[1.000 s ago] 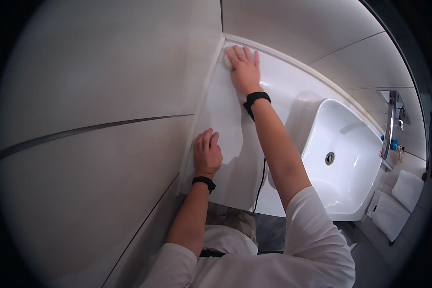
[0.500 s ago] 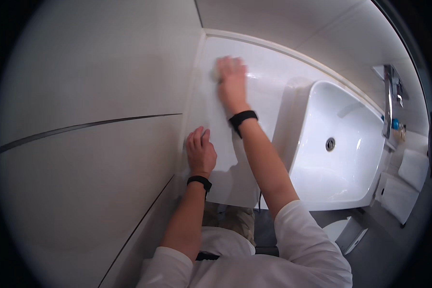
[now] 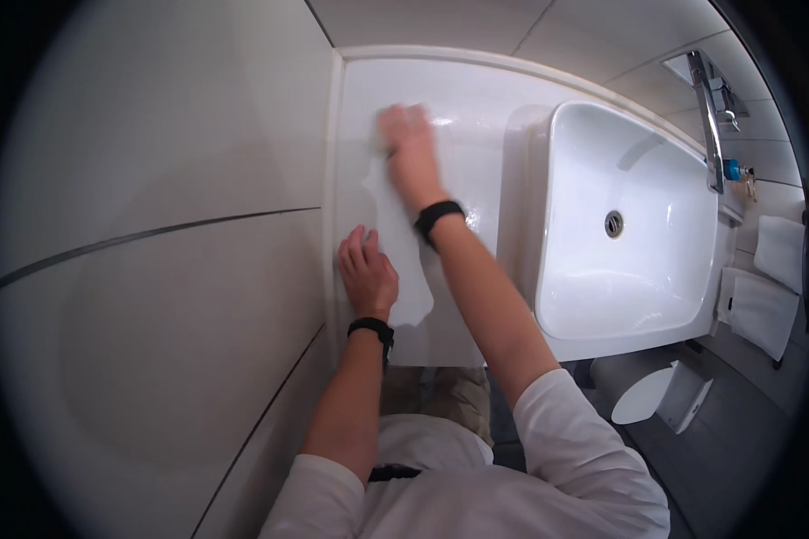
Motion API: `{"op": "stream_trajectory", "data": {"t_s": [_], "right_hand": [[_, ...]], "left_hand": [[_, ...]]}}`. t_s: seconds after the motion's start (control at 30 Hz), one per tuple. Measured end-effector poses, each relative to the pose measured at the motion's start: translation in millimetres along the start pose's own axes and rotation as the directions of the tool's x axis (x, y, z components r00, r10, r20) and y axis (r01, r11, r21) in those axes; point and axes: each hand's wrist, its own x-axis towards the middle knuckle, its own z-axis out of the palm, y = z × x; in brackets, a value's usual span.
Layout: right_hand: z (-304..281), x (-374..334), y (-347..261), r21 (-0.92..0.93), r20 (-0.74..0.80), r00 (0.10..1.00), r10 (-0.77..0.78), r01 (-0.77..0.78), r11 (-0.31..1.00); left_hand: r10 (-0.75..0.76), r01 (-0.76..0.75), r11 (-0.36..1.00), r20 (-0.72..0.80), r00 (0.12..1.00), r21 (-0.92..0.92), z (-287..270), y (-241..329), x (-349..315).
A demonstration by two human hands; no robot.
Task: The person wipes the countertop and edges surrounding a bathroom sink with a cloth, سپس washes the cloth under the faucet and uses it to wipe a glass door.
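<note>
My left hand (image 3: pixel 367 277) rests on the white countertop (image 3: pixel 409 346), close to the left wall. Its fingers are stretched out and a little apart, with nothing in them. Farther out, my right hand (image 3: pixel 408 148) is palm down over the far left part of the same countertop. Motion smears its fingers, and I cannot make out whether anything lies under the palm. Both wrists carry a black band.
To the right, a white rectangular basin (image 3: pixel 634 287) with a round metal drain rises above the countertop. A chrome faucet (image 3: pixel 708 126) juts from the wall beyond it. White towels (image 3: pixel 764 305) hang at the far right. Pale tiled wall (image 3: pixel 171 296) borders the left.
The view has shifted, so the basin and countertop sit higher and more to the left. My right hand stays over the far left part of the countertop, blurred; the left hand still rests there.
</note>
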Motion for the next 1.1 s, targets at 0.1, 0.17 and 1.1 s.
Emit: {"op": "stream_trajectory", "data": {"t_s": [0.1,0.17,1.1], "right_hand": [[3.7,-30.1,-37.7,0.138,0.207,0.971,-0.116,0.089,0.986],[-11.0,-21.3,-13.1,0.093,0.176,0.983,-0.049,0.033,0.995],[-100.5,-46.3,33.0,-0.320,-0.075,0.951,0.300,-0.308,0.896]], "left_hand": [[-0.013,0.013,1.000,0.003,1.000,0.002,-2.4,-10.9,-0.3],[-0.011,0.010,0.999,0.024,1.000,0.046,-4.7,-14.2,-1.4],[0.056,-0.054,0.997,-0.052,0.997,0.047,8.9,0.5,3.4]]}}
